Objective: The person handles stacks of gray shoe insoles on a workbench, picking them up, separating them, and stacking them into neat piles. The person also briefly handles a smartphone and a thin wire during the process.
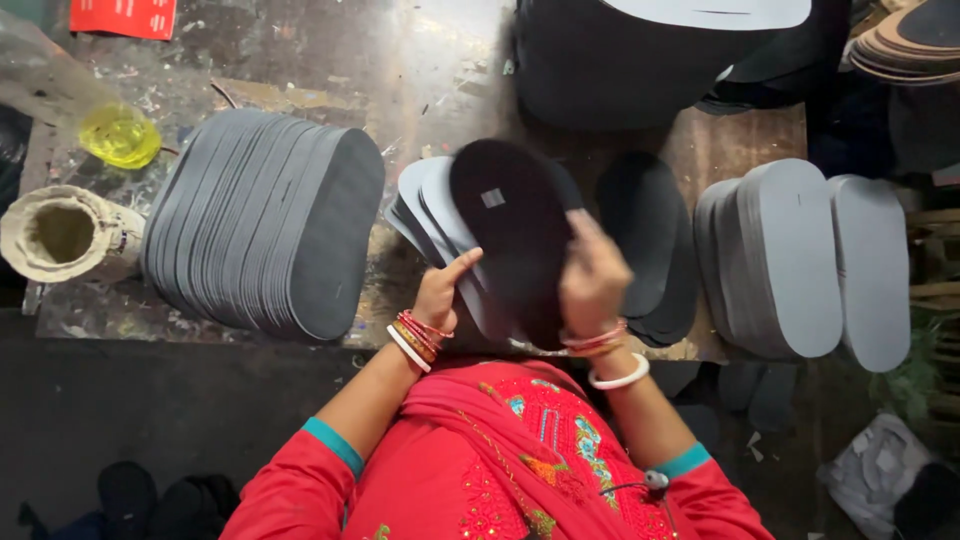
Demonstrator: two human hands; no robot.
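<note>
My left hand (441, 290) grips the lower edge of a fanned bunch of grey sole-shaped foam sheets (425, 205), thumb stretched across them. A black sole sheet (505, 225) with a small pale sticker lies on top of that bunch. My right hand (592, 275), blurred, rests flat on the black sheet's right side. Just to the right lies a stack of black soles (650, 235).
A large leaning stack of grey soles (260, 215) stands at left on the worn workbench (400, 70). Two grey sole stacks (790, 255) lie at right. A yellow container (120, 135) and a pale pot (65, 235) sit far left. Dark material piles at the back.
</note>
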